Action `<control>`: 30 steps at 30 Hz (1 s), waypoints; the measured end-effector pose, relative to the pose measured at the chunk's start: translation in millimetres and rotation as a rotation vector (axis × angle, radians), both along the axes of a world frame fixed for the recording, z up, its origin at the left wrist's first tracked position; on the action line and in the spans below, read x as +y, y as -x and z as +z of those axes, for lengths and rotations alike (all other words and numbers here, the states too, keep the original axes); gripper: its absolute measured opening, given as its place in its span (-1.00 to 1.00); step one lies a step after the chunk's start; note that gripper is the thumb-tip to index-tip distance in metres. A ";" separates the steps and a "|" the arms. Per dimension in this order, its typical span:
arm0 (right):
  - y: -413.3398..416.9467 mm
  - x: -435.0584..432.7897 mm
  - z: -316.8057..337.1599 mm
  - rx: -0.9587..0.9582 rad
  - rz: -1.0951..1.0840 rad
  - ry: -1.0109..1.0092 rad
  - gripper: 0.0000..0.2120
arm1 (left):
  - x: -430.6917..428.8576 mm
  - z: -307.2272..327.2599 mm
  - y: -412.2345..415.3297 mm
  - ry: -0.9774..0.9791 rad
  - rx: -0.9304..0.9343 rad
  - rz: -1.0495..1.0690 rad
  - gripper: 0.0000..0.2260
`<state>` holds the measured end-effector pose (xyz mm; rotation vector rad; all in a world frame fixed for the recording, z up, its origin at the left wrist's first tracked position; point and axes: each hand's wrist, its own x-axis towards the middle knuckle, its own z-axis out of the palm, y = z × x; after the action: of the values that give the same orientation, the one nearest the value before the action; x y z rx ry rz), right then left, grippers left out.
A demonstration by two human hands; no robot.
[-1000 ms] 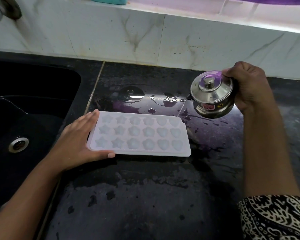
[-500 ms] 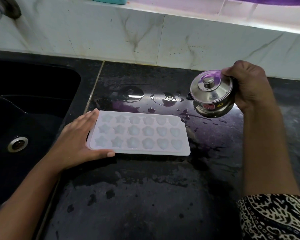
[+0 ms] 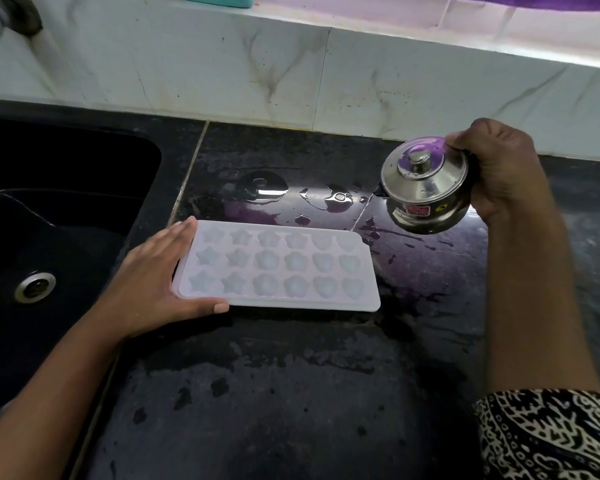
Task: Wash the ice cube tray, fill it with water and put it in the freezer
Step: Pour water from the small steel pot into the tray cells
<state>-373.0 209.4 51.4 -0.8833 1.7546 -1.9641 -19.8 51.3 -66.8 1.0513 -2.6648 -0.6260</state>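
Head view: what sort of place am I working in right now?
Most likely a home kitchen: a black sink with a metal drain, a wet dark stone countertop under a tiled backsplash, and a lidded steel pot in the right hand near the ice cube tray.

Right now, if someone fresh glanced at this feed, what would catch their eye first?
The pale ice cube tray, with star, flower and heart moulds, stands out. It lies flat on the dark, wet countertop just right of the sink, with the left hand resting against its left end. Next comes the shiny lidded steel pot, gripped by the right hand beyond the tray's far right corner, with puddles glinting behind the tray.
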 end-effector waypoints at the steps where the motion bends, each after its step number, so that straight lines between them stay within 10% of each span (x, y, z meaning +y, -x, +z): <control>1: -0.2 0.0 0.5 -0.020 -0.002 0.012 -0.71 | 0.2 0.2 0.0 -0.003 0.000 0.001 0.29; 18: -62.4 -29.9 18.0 -0.220 0.061 0.148 -0.88 | -0.3 -0.5 1.4 -0.010 -0.012 -0.017 0.30; 30: -120.7 -81.8 -1.5 -0.119 0.263 0.057 -0.63 | -0.9 -2.0 -0.5 -0.009 -0.011 -0.031 0.28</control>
<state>-252.3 127.5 49.9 -0.9422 1.4436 -1.8611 -19.3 50.4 -68.8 1.0204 -2.6948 -0.6410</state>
